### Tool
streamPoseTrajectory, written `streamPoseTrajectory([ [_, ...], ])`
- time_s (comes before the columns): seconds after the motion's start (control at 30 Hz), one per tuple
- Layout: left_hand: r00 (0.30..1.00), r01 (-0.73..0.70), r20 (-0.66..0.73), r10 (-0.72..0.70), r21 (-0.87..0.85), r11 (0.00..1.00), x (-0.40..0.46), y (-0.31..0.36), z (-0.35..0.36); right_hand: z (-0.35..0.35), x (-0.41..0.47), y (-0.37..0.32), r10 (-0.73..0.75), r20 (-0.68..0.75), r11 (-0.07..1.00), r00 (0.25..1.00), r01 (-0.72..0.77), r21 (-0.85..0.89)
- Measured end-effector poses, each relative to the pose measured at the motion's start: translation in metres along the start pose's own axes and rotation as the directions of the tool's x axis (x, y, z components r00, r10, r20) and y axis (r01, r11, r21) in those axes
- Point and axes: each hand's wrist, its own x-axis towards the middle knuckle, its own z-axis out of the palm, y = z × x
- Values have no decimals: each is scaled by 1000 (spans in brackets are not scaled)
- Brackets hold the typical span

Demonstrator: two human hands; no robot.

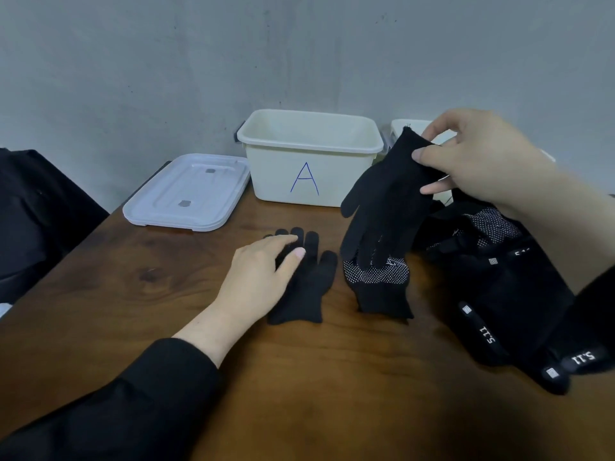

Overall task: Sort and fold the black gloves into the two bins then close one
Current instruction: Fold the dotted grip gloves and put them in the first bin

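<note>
Left hand [263,277] flat, fingers straight, pressing plain black knit glove [309,287] on bench [166,311]. Right hand [479,158] pinches matching glove's [382,207] cuff, its fingertips dangling over dotted glove [376,281]. Beyond: bin A [309,154], open; lid [186,191] left.

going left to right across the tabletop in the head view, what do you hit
white lid → left hand resting on a plain black glove → dotted glove → pile of black gloves
</note>
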Motion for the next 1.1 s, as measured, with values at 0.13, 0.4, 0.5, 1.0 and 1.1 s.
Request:
streamPoseTrajectory([
  [0.13, 953, -303, 20, 302, 71, 950, -2, 22, 8, -6, 0, -2, -7, -34, 1000, 999, 7, 8],
  [0.4, 816, -565, 366, 447, 345, 749, -5, 101, 71, -27, -1, 0, 6, -208, 999, 978, 5, 52],
  [0.5, 821, -570, 300, 487, 359, 740, -3, 100, 80, -37, -5, 4, 10, -223, 998, 975, 3, 60],
  [1.0, 829, 406, 201, -522, -858, 315, 22, 98, 10, -52, -6, 11, 18, -238, 993, 971, 11, 119],
  [1.1, 846, 385, 201, -493, -871, 306, 24, 94, 7, -50, -8, 12, 7, -230, 994, 973, 19, 109],
])
